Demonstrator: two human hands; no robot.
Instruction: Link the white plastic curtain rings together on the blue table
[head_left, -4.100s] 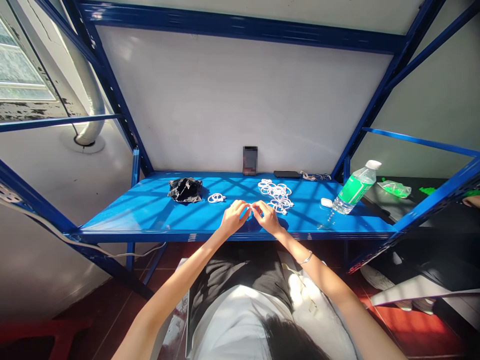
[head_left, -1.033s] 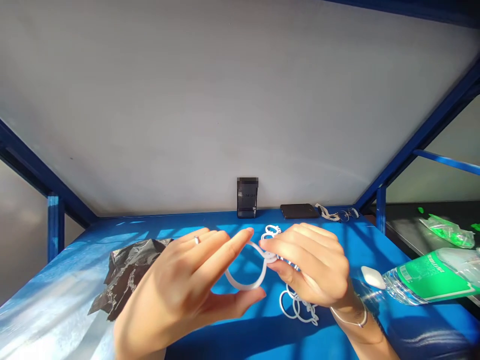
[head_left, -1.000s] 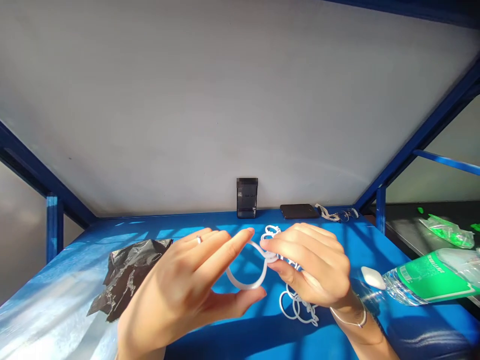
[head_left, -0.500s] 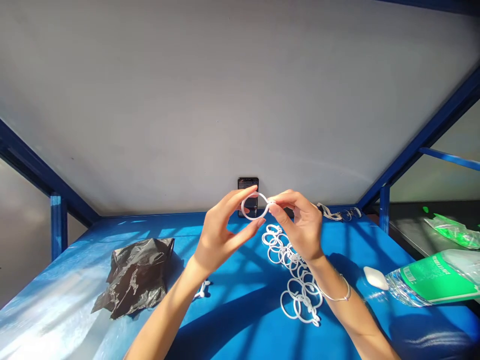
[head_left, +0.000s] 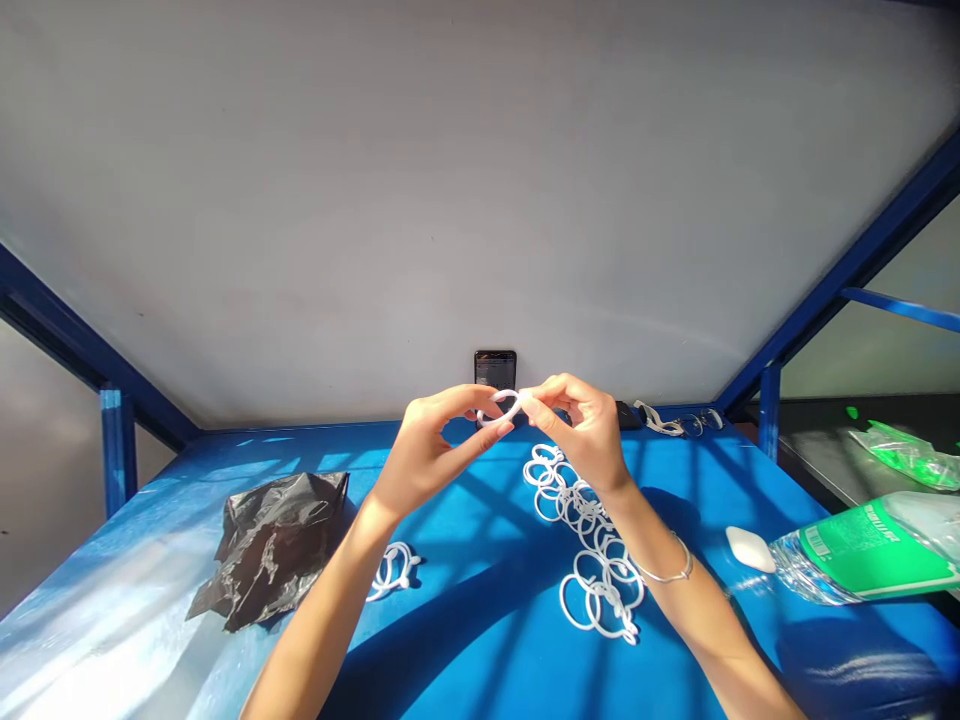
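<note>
A white plastic ring (head_left: 501, 410) is pinched between my left hand (head_left: 427, 450) and my right hand (head_left: 581, 430), raised above the blue shelf (head_left: 480, 560). Each hand grips one side of the ring, squeezing it into a flat oval. Below my right hand lies a spread of several loose white rings (head_left: 589, 540). A small bunch of white rings (head_left: 394, 570) lies under my left forearm.
A crumpled black plastic bag (head_left: 274, 545) lies at the left. At the right lie a green-labelled water bottle (head_left: 862, 555) on its side and a small white case (head_left: 748, 548). A dark phone (head_left: 495, 368) leans on the back wall, with white cables (head_left: 675, 420) nearby.
Both hands moved away from the camera and up with the ring. In the last half second they pressed the round ring into a flatter shape.
</note>
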